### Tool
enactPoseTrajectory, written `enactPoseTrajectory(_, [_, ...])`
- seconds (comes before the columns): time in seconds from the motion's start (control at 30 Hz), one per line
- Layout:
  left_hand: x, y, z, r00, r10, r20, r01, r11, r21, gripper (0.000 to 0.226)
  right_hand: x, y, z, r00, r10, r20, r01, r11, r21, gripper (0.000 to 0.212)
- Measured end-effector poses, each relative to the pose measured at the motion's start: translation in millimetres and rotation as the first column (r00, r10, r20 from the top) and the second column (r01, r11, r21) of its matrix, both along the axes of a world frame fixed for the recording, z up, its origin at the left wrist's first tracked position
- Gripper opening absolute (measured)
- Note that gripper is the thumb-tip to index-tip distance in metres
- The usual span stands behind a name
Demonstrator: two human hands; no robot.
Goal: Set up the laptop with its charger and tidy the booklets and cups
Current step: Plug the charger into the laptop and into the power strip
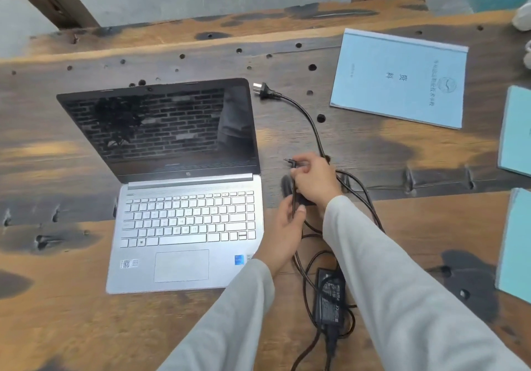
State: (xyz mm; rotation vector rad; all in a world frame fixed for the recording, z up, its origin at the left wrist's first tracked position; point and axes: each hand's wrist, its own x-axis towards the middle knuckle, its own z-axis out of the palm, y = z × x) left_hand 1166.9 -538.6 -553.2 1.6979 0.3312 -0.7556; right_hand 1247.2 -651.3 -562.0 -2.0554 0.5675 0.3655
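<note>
An open silver laptop (pixel 184 198) with a dark screen stands on the wooden table (pixel 71 313). Just right of its keyboard, my right hand (pixel 314 181) pinches the charger's small barrel plug (pixel 290 161), its tip pointing left toward the laptop. My left hand (pixel 286 230) grips the thin black cable below it. The black power brick (pixel 330 299) lies between my forearms amid loose cable loops. The wall plug (pixel 264 89) rests beside the screen's top right corner. A light blue booklet (pixel 399 79) lies at the far right.
Two teal booklets (pixel 517 132) (pixel 515 247) lie at the right edge, cut off by the frame. White cup-like objects (pixel 524 17) show at the top right corner. The table's far edge has dark beams behind it.
</note>
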Motion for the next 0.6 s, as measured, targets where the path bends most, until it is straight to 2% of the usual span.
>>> enactPoseTrajectory(0.1, [-3, -3, -5, 0.996, 0.082, -0.038, -0.083, 0.995, -0.051, 0.030, -5, 5, 6, 0.994, -0.108, -0.021, 0.110, 0.967, 0.230, 0.029])
enactPoseTrajectory(0.2, [-10, 2, -4, 0.976, 0.188, -0.111, -0.198, 0.976, -0.090, 0.027, -14, 18, 11, 0.981, -0.186, -0.049, 0.188, 0.868, 0.459, 0.015])
enactPoseTrajectory(0.3, [-17, 14, -2, 0.968, 0.241, -0.075, -0.245, 0.968, -0.051, 0.037, -25, 30, 7, 0.988, -0.154, -0.010, 0.139, 0.862, 0.487, 0.014])
enactPoseTrajectory(0.37, [-20, 27, 0, 0.975, 0.223, 0.006, -0.223, 0.975, -0.008, 0.037, -29, 36, 4, 0.995, -0.101, 0.007, 0.087, 0.884, 0.459, 0.016])
enactPoseTrajectory(0.47, [-20, 55, 0, 0.969, 0.128, 0.213, -0.148, 0.985, 0.084, 0.030, -33, 45, -1, 0.996, -0.091, 0.017, 0.075, 0.900, 0.429, 0.014])
enactPoseTrajectory(0.6, [-6, 87, 4, 0.876, -0.075, 0.476, -0.078, 0.953, 0.293, 0.027, -38, 54, -7, 0.980, -0.198, -0.010, 0.180, 0.869, 0.461, 0.008])
